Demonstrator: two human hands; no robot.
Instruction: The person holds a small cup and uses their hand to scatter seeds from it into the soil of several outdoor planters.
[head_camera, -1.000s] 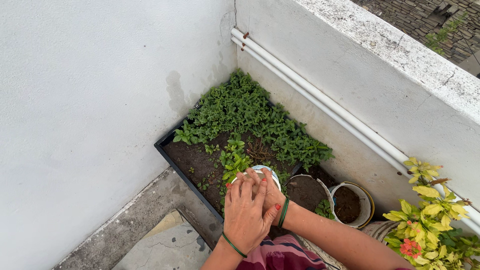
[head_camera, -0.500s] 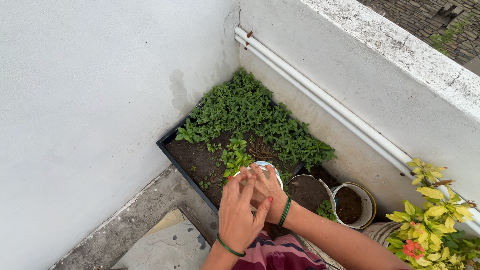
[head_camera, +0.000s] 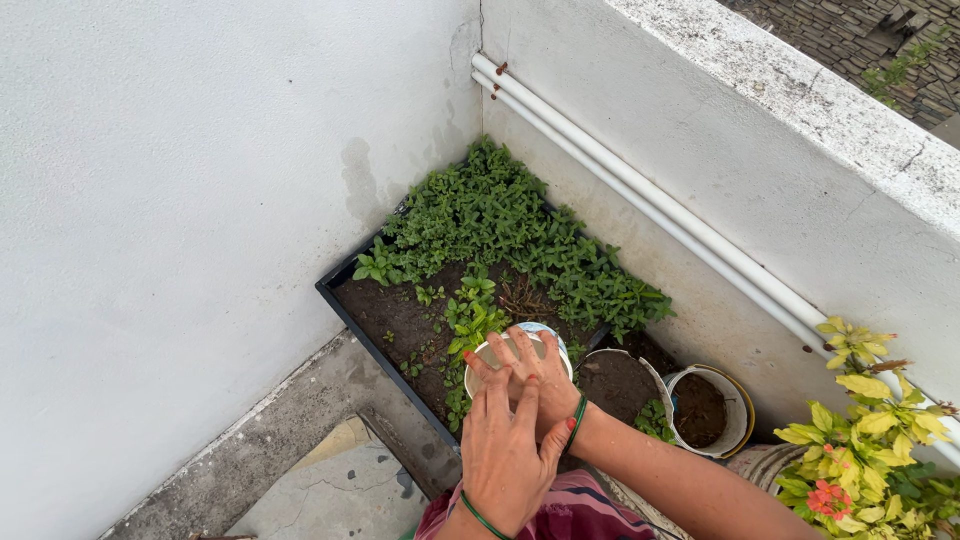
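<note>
Looking down into a walled corner: both hands meet over a small white cup (head_camera: 518, 350) held above the near edge of a black planter tray (head_camera: 337, 303). The right hand (head_camera: 540, 385) lies under and around the cup, fingers curled up over its rim, so it is gripping the cup. The left hand (head_camera: 505, 450) rests on top of the right hand, fingers spread flat and pointing toward the cup; fingertips touch the cup's near rim, palm not closed around anything. Whether the left hand bears any of the cup's weight cannot be told. Cup interior looks pale; contents cannot be made out. Each wrist carries 1 green bangle. The tray sits in the corner where the 2 white walls meet, filled with dark soil (head_camera: 385, 310); dense small-leaved green plants (head_camera: 490, 215) cover its far half, a few larger-leaved seedlings (head_camera: 470, 315) stand near the middle, just beyond the cup. To the right of the hands, 2 round pots of soil: a nearer pot (head_camera: 612, 382) touching the tray's right end, and a white bucket (head_camera: 735, 415) just beside it. 2 white pipes (head_camera: 640, 200) run along the right wall above the tray. A yellow-green shrub with red flowers (head_camera: 860, 440) fills the lower right corner of the view. Patterned fabric (head_camera: 570, 510) shows below the forearms.
</note>
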